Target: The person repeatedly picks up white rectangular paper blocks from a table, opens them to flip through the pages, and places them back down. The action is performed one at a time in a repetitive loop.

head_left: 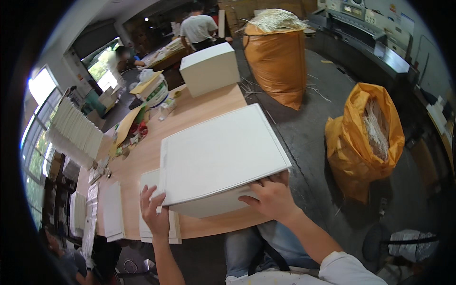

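"Spreading across mid-frame, what's that?"

"A wooden table point(204, 108), with a white box point(223, 152) on it, centre."

"And the hands?"

"Right hand point(275, 199), lower right of centre: fingers bent at the box's near edge, thumb on its front; whether they clamp it, I cannot tell. Left hand point(156, 217), lower left of centre: fingers spread apart at the near left corner."

The middle white box point(222, 154) looks to me like smooth, matt card; the bench point(137, 162), smooth wood; the three-o'clock orange sack point(346, 160), crinkled, glossy plastic.
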